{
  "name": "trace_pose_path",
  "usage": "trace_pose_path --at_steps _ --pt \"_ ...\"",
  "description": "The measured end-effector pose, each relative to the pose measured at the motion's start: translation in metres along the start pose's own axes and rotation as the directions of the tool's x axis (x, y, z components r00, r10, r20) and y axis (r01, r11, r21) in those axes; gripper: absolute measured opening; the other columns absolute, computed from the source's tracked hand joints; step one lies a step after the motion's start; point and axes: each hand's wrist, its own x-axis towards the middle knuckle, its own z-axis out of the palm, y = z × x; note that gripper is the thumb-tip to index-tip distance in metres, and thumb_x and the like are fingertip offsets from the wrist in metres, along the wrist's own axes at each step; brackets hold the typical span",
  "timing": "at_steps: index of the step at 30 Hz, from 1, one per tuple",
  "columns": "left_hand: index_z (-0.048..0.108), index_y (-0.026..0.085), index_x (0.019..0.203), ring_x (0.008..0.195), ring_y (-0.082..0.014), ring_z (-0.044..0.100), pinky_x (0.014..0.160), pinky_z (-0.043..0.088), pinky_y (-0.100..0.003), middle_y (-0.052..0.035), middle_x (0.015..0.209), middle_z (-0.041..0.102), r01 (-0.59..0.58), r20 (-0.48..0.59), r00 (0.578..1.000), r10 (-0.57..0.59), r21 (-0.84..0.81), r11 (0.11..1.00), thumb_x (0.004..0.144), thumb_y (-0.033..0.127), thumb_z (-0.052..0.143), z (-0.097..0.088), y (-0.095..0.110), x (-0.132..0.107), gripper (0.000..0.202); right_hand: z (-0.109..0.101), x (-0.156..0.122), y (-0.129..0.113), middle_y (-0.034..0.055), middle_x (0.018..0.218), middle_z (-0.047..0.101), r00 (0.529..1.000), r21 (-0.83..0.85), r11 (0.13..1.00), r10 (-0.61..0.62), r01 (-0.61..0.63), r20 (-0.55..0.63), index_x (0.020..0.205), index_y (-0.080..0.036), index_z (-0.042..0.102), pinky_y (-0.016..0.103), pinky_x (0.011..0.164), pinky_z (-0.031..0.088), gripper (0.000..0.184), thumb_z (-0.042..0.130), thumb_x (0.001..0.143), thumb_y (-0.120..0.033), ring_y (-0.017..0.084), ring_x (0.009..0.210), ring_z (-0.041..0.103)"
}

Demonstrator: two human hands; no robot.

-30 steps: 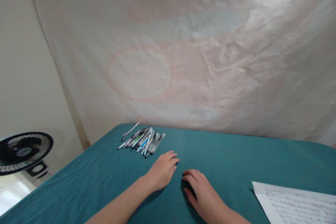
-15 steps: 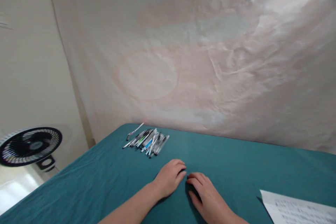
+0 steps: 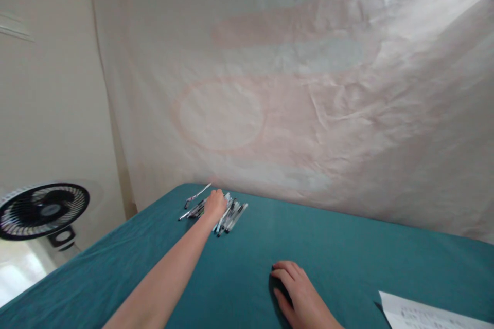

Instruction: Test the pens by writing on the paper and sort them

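My left hand (image 3: 216,204) reaches out over a pile of pens (image 3: 232,216) on the far left part of the table. It covers the middle of the pile. Its fingers point away and down, so what they hold, if anything, is hidden. Most of the pens are black, grey or clear, lying loosely side by side. Nearer to me, my right hand (image 3: 299,290) rests low over the cloth with fingers loosely curved and the thumb apart from them. A small dark spot by its fingertips is too small to make out.
A dark green cloth (image 3: 328,236) covers the table. At the near right lies a sheet of paper (image 3: 428,311) with writing. Behind the pile is a thin white and dark item (image 3: 198,195). A black fan (image 3: 48,211) stands beyond the left edge, and a pale hanging sheet (image 3: 289,113) backs the table.
My left hand has moved from beside the right hand, forward and left, onto the pens. My right hand has stayed nearly in place. The view has shifted slightly.
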Motion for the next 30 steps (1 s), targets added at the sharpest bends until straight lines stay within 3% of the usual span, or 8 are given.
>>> trace_pose_path --at_steps 9,14,17,19,21,25,27,30 --pt "0.050 0.015 0.112 0.093 -0.0199 0.056 0.078 0.047 -0.040 -0.0084 0.111 0.053 0.116 0.090 0.989 -0.114 -0.014 0.993 0.085 0.029 0.050 0.023 0.001 0.009 0.030 -0.002 0.001 -0.002 0.0082 0.109 0.054 1.000 0.013 1.000 0.008 -0.008 -0.011 0.104 -0.020 0.055 0.037 0.088 0.040 0.029 0.044 0.078 -0.012 0.020 0.102 0.049" --pt "0.051 0.014 0.110 0.094 -0.0204 0.055 0.079 0.047 -0.040 -0.0087 0.111 0.054 0.125 0.098 0.989 -0.107 -0.201 0.972 0.085 0.030 0.050 0.009 0.006 0.006 0.029 -0.001 0.001 0.000 0.0077 0.109 0.054 1.000 0.020 1.000 0.010 -0.009 -0.022 0.104 -0.021 0.055 0.036 0.087 0.040 0.029 0.045 0.078 -0.012 0.020 0.101 0.049" --pt "0.057 0.012 0.095 0.100 -0.0253 0.052 0.082 0.042 -0.038 -0.0135 0.103 0.058 0.076 0.093 0.995 -0.043 -0.392 0.917 0.084 0.033 0.049 -0.003 0.021 0.002 0.025 -0.004 0.002 -0.001 0.0074 0.107 0.054 0.999 0.033 0.999 0.033 -0.032 -0.031 0.103 -0.020 0.056 0.036 0.086 0.040 0.029 0.045 0.077 -0.012 0.021 0.100 0.048" --pt "0.057 0.014 0.089 0.099 -0.0245 0.053 0.079 0.042 -0.033 -0.0123 0.098 0.060 0.036 0.117 0.993 0.033 -0.544 0.839 0.083 0.035 0.048 -0.007 0.040 -0.006 0.024 -0.005 0.001 -0.003 0.0071 0.107 0.054 0.998 0.055 0.997 0.053 -0.051 -0.040 0.102 -0.020 0.056 0.036 0.087 0.039 0.029 0.046 0.077 -0.012 0.021 0.100 0.048" --pt "0.056 0.014 0.086 0.085 -0.0198 0.057 0.070 0.045 -0.028 -0.0082 0.088 0.061 0.031 0.179 0.975 0.133 -0.698 0.716 0.082 0.039 0.049 -0.007 0.066 -0.020 0.025 -0.005 0.000 -0.004 0.0069 0.107 0.054 0.996 0.089 0.994 0.066 -0.061 -0.054 0.102 -0.020 0.057 0.035 0.088 0.038 0.029 0.047 0.076 -0.011 0.020 0.100 0.048" --pt "0.054 0.015 0.088 0.061 -0.0112 0.056 0.054 0.046 -0.021 -0.0023 0.074 0.058 0.169 0.311 0.888 0.338 -0.906 0.388 0.084 0.043 0.043 0.003 0.122 -0.060 0.030 -0.005 0.004 -0.002 0.0061 0.101 0.057 0.984 0.264 0.959 0.134 -0.099 -0.116 0.099 -0.019 0.057 0.033 0.086 0.039 0.027 0.049 0.074 -0.012 0.018 0.096 0.050" --pt "0.053 0.015 0.089 0.055 -0.0090 0.053 0.049 0.044 -0.019 -0.0011 0.071 0.054 0.276 0.351 0.847 0.398 -0.932 0.235 0.084 0.043 0.043 0.011 0.146 -0.080 0.031 -0.011 0.011 0.005 0.0052 0.092 0.060 0.949 0.483 0.854 0.287 -0.191 -0.133 0.095 -0.018 0.057 0.030 0.077 0.043 0.021 0.048 0.076 -0.018 0.016 0.085 0.054" --pt "0.052 0.015 0.088 0.048 -0.0059 0.047 0.044 0.039 -0.016 0.0010 0.067 0.050 0.424 0.395 0.801 0.450 -0.905 0.040 0.085 0.042 0.043 0.023 0.173 -0.102 0.028 -0.030 0.022 0.024 0.0046 0.083 0.062 0.800 0.807 0.506 0.596 -0.306 -0.071 0.091 -0.016 0.057 0.024 0.060 0.045 0.022 0.045 0.080 -0.030 0.014 0.071 0.058"
